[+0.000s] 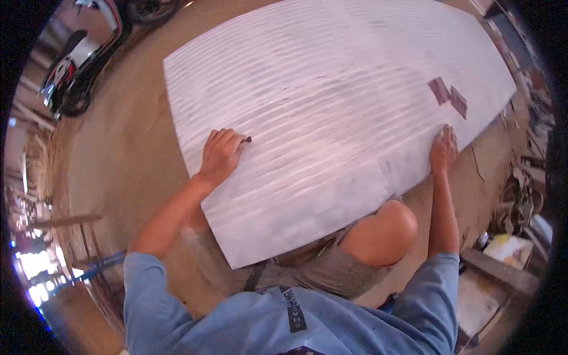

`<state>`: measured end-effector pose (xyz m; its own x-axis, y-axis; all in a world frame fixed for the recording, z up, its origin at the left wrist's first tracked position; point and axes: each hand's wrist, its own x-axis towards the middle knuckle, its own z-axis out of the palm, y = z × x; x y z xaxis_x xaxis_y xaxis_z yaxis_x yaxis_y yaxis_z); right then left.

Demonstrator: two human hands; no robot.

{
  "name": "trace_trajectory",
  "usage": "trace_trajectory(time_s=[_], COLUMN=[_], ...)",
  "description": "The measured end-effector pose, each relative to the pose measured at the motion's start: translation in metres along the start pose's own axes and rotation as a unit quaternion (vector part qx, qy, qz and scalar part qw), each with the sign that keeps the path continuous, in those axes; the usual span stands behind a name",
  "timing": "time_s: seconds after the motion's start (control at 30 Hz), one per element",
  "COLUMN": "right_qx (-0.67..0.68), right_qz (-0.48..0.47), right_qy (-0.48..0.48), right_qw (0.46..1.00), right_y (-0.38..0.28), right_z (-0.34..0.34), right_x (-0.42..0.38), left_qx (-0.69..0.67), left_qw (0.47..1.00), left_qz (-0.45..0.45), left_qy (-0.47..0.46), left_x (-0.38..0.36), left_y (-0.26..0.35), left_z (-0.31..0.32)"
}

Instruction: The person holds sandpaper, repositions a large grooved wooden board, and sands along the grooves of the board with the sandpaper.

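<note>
A large white panel (307, 189) with long parallel grooves lies in front of me, its surface smeared with pale grey patches. Near its left edge, my left hand (222, 152) is closed on a small piece of dark brown sandpaper (248, 139), of which just a corner sticks out past the fingers. My right hand (444, 152) rests flat with fingers stretched out on the panel's right edge. Just beyond its fingertips lie two dark reddish-brown pieces of sandpaper, a left one (439, 91) and a right one (458, 103).
My bent knee (390, 234) is against the panel's near edge. A motorbike (74, 74) stands on the dirt floor (118, 148) at the far left. Wood pieces and clutter line the right side, with a wooden beam (500, 272) close to my right elbow.
</note>
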<state>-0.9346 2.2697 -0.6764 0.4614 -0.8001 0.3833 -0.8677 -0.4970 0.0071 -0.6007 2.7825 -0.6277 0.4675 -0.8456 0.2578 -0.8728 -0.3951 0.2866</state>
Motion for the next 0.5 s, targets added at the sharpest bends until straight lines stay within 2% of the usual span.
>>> trace_trajectory(time_s=[0.07,0.17,0.33,0.43,0.5], right_qx=[-0.02,-0.019,0.008,-0.001,-0.003], right_qz=[-0.01,0.028,0.034,0.03,0.038], right_qy=[0.034,0.009,0.007,0.024,0.025], right_qw=[0.999,0.999,0.999,0.999,0.999], right_y=[0.003,-0.008,-0.01,-0.006,-0.003], right_z=[0.007,-0.006,-0.01,-0.003,0.0], right_x=[-0.003,-0.004,0.0,0.001,0.005], left_qx=[-0.014,-0.049,-0.044,-0.045,-0.059], left_qw=[0.998,0.992,0.994,0.992,0.986], left_qz=[0.042,0.08,0.083,0.097,0.115], left_qy=[0.036,0.083,0.05,0.063,0.107], left_x=[0.038,0.113,0.227,0.297,0.344], left_y=[0.017,0.067,0.137,0.185,0.215], left_z=[0.034,0.077,0.142,0.179,0.206])
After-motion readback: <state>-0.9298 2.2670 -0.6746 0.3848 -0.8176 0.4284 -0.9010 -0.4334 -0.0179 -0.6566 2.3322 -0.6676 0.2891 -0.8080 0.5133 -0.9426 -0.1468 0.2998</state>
